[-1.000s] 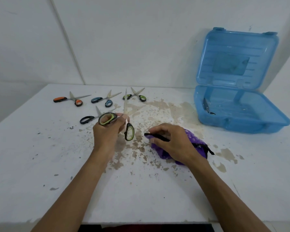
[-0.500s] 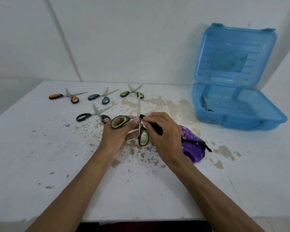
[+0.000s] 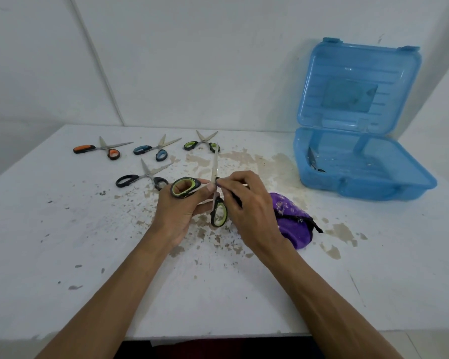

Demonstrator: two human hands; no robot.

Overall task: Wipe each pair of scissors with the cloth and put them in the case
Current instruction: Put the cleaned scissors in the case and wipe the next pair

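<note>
A white bench with worn, brown-flecked paint stands against a white wall, seen from above by the person working at it.

At the far left lie orange scissors, their blades spread open. Just right of them lie blue scissors, also spread. Nearer the person, black scissors lie open too. Further right, at the back, the far green scissors lie with blades apart.

In the middle, both bare forearms reach in from the bottom edge. The left hand has its grip closed on the held scissors, which have green and black handles. A finger passes through one handle ring, and the thumb stretches toward the blade. The scissors are lifted above the bench and opened wide. One blade points away toward the wall, and the other handle ring hangs down between the two hands.

The right hand meets the left at the blade. Its grip is closed in a pinch on a black edge of the cloth, held against the blade near the pivot. The rest of the purple cloth lies bunched on the bench just beside the right wrist.

At the far right stands the case, clear blue plastic, its lid raised upright against the wall. Inside, by the left wall, lies one dark pair of scissors.
</note>
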